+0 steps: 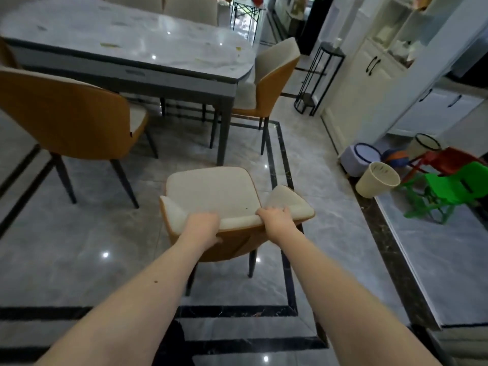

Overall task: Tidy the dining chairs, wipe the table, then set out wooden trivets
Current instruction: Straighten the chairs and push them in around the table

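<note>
- Cream-backed chair (211,191): your left hand (203,224) and right hand (276,216) both grip its backrest top.
- Chair-tidying step; next, push it toward the table (126,43).

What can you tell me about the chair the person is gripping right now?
The held chair has a cream padded seat and a curved backrest, cream inside with an orange-tan outer shell, on thin dark legs. It stands upright on the glossy grey floor, apart from the table, its seat facing the table's near corner. The left hand and right hand both grip the top edge of its backrest. A small dark speck marks the seat.
</note>
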